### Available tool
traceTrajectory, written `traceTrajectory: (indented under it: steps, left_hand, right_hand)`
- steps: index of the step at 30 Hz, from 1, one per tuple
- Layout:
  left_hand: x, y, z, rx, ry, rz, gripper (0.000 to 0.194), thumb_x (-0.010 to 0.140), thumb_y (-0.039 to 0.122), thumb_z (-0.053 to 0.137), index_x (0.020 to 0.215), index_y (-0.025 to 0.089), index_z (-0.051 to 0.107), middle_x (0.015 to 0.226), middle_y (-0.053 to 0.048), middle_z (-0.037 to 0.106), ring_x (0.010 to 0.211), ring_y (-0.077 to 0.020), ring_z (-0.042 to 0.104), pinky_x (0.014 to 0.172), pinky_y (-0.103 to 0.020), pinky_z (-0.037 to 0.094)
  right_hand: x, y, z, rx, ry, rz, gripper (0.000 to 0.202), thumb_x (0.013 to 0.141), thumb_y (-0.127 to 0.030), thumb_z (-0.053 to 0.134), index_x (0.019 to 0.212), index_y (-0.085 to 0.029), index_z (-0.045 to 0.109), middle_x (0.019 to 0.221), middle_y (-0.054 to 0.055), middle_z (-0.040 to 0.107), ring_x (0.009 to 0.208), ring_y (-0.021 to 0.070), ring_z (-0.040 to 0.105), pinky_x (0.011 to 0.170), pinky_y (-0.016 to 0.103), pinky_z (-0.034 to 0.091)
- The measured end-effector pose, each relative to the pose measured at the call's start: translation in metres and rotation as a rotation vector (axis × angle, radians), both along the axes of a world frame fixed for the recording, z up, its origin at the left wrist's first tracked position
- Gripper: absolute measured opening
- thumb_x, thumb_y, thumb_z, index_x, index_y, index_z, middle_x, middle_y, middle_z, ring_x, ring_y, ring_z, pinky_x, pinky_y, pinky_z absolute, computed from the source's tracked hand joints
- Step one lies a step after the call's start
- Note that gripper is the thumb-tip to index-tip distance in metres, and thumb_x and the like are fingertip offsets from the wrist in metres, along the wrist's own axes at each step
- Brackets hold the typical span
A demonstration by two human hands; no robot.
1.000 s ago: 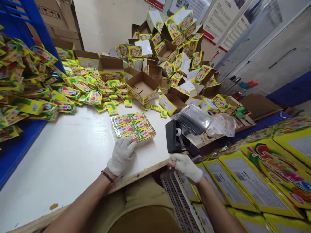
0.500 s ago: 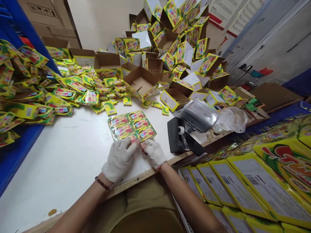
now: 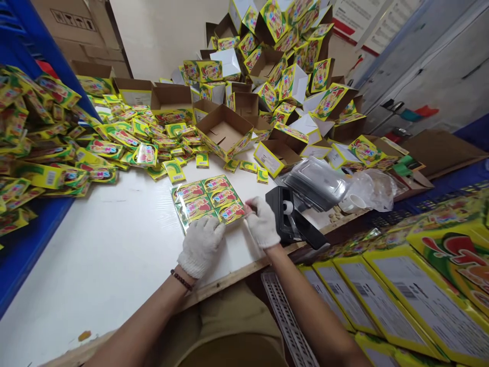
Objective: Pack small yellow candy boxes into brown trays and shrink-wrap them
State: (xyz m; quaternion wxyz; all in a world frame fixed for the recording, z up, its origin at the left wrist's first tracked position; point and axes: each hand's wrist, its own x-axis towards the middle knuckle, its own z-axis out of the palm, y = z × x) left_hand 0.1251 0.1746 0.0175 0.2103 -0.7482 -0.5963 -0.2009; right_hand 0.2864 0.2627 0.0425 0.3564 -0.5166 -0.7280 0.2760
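At 6 o'clock on the box (image 3: 208, 199), left hand (image 3: 201, 245) curls its fingers; at 4 o'clock, right hand's (image 3: 263, 224) fingers bunch; cannot tell either grip; apparent edge-handling step, calling for steady bracing.

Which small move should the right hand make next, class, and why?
Probably press along the right corner of the pack: the right hand has its fingertips there, and the left hand rests on the near edge, seemingly steadying it.

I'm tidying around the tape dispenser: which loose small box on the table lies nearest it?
The small yellow-green box just in front of the open carton's white panel; the other loose boxes lie farther left.
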Motion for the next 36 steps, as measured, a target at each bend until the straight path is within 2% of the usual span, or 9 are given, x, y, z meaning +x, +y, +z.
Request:
traceTrajectory:
  steps: [4, 7, 10, 15, 18, 20, 25, 31, 36]
  left_hand:
    - [-0.018, -0.006, -0.005, 0.022, 0.05, -0.125, 0.015, 0.085, 0.009, 0.058, 0.084, 0.02, 0.067, 0.086, -0.006, 0.066, 0.076, -0.0204, 0.056, 0.063, -0.034, 0.04]
    - [-0.028, -0.009, -0.005, 0.053, 0.087, -0.184, 0.015, 0.084, 0.007, 0.058, 0.087, 0.02, 0.067, 0.086, -0.006, 0.067, 0.074, -0.0201, 0.056, 0.061, -0.033, 0.041]
    - [-0.045, -0.013, -0.004, 0.035, 0.113, -0.211, 0.02, 0.082, 0.005, 0.057, 0.088, 0.02, 0.069, 0.087, -0.006, 0.069, 0.074, -0.0203, 0.057, 0.062, -0.033, 0.043]
    - [-0.111, -0.021, 0.01, -0.16, -0.05, -0.074, 0.04, 0.079, 0.004, 0.046, 0.099, 0.024, 0.073, 0.1, -0.007, 0.072, 0.085, -0.021, 0.064, 0.073, -0.034, 0.048]
    - [-0.128, -0.018, 0.029, -0.337, -0.192, 0.156, 0.034, 0.085, 0.02, 0.043, 0.099, 0.02, 0.073, 0.103, -0.009, 0.071, 0.084, -0.0237, 0.065, 0.074, -0.036, 0.05]
    - [-0.113, -0.017, 0.041, -0.432, -0.131, 0.249, 0.039, 0.091, 0.035, 0.039, 0.101, 0.016, 0.072, 0.109, -0.014, 0.068, 0.093, -0.0301, 0.065, 0.079, -0.043, 0.051]
    - [-0.04, -0.039, 0.046, -0.47, 0.079, 0.254, 0.058, 0.095, 0.046, 0.036, 0.134, 0.007, 0.055, 0.142, -0.025, 0.051, 0.13, -0.0457, 0.046, 0.097, -0.066, 0.039]
    - [-0.013, -0.079, 0.032, -0.368, 0.071, 0.132, 0.05, 0.089, 0.037, 0.052, 0.13, 0.008, 0.059, 0.144, -0.026, 0.05, 0.132, -0.0467, 0.045, 0.103, -0.067, 0.033]
    - [-0.015, -0.09, 0.021, -0.235, 0.072, 0.026, 0.041, 0.082, 0.011, 0.054, 0.122, 0.01, 0.061, 0.131, -0.019, 0.063, 0.122, -0.0346, 0.057, 0.108, -0.051, 0.04]
  right_hand:
    - [-0.057, 0.057, 0.024, 0.181, -0.236, 0.214, 0.034, 0.092, -0.025, 0.047, 0.121, -0.017, 0.062, 0.124, 0.011, 0.065, 0.116, 0.0214, 0.058, 0.101, 0.033, 0.043]
    - [-0.096, 0.086, 0.032, 0.093, -0.539, 0.328, 0.037, 0.094, -0.027, 0.048, 0.128, -0.02, 0.061, 0.137, 0.01, 0.06, 0.131, 0.0235, 0.049, 0.111, 0.039, 0.034]
    - [-0.103, 0.096, 0.037, -0.047, -0.641, 0.318, 0.033, 0.096, -0.031, 0.045, 0.115, -0.021, 0.07, 0.128, 0.011, 0.066, 0.124, 0.0262, 0.057, 0.106, 0.041, 0.039]
    - [-0.053, 0.052, 0.038, -0.275, -0.653, 0.267, 0.036, 0.096, -0.031, 0.045, 0.098, -0.01, 0.074, 0.1, 0.021, 0.074, 0.103, 0.0297, 0.069, 0.087, 0.038, 0.049]
    - [-0.025, -0.009, 0.021, -0.45, -0.574, 0.417, 0.03, 0.092, -0.038, 0.056, 0.081, -0.015, 0.073, 0.076, 0.011, 0.074, 0.076, 0.0209, 0.071, 0.069, 0.028, 0.052]
    - [-0.017, -0.046, 0.004, -0.693, -0.318, 0.57, 0.023, 0.09, -0.035, 0.06, 0.077, -0.017, 0.066, 0.07, 0.003, 0.072, 0.062, 0.0141, 0.067, 0.06, 0.023, 0.05]
    - [-0.01, -0.068, -0.023, -1.011, 0.227, 0.32, 0.027, 0.094, -0.032, 0.049, 0.072, -0.018, 0.053, 0.058, -0.003, 0.058, 0.048, 0.0082, 0.055, 0.051, 0.019, 0.044]
    - [-0.001, -0.034, -0.019, -0.774, 0.346, 0.221, 0.025, 0.092, -0.031, 0.048, 0.071, -0.018, 0.053, 0.064, -0.003, 0.057, 0.055, 0.0079, 0.056, 0.059, 0.02, 0.044]
    - [-0.011, -0.023, -0.014, -0.536, -0.022, 0.3, 0.031, 0.087, -0.043, 0.061, 0.068, -0.018, 0.055, 0.057, -0.004, 0.056, 0.059, 0.01, 0.053, 0.06, 0.022, 0.039]
